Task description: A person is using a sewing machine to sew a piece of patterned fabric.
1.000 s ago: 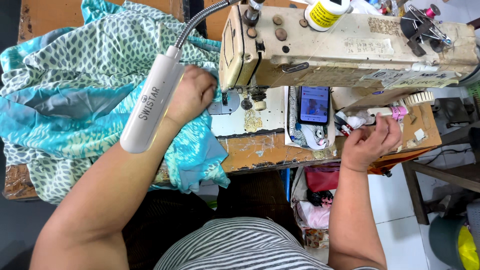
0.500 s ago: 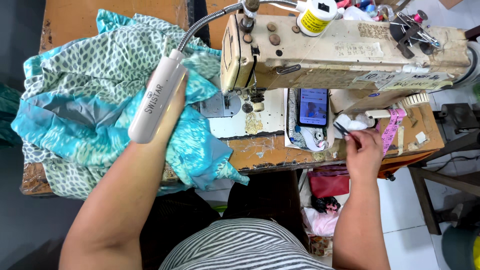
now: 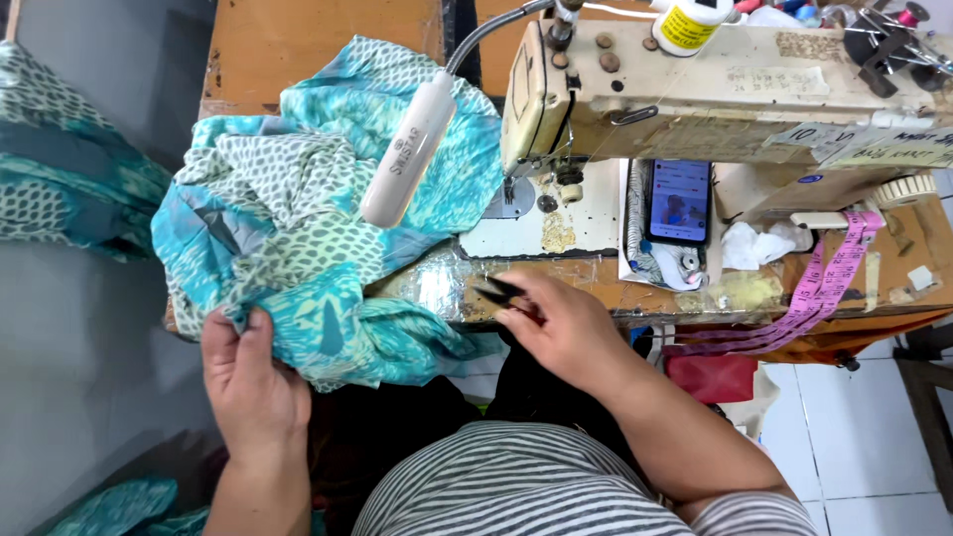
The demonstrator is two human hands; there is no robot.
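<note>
Left hand (image 3: 253,382) first: the fingers curl in and pinch a fold at the near edge of the turquoise printed fabric (image 3: 308,248), thumb on top, cloth bunched between thumb and fingertips. The right hand (image 3: 561,328) is closed around a small pair of black thread snips (image 3: 496,291), whose dark tips poke out to the left past the fingertips, towards the cloth but just apart from it.

The fabric lies heaped on the left part of the wooden sewing table (image 3: 318,40), one end running under the white gooseneck lamp (image 3: 407,149) towards the needle area of the cream industrial sewing machine (image 3: 715,99), the near end spilling over the table edge at the left hand. It looks thin, light and very soft: it collapses into loose folds and would slide easily on the table, so a pinch on a hem or seam edge looks a surer hold than the middle of a panel, with the weight of the heap left resting on the table. I judge it in no danger of breaking, though the snip tips could nick it if they stray.

Further out, a phone (image 3: 679,201) with a lit screen lies on the machine bed, a pink measuring tape (image 3: 829,283) hangs off the right end, and a yellow-labelled thread cone (image 3: 687,25) stands on top of the machine. More of the same patterned cloth (image 3: 60,189) hangs at far left.
</note>
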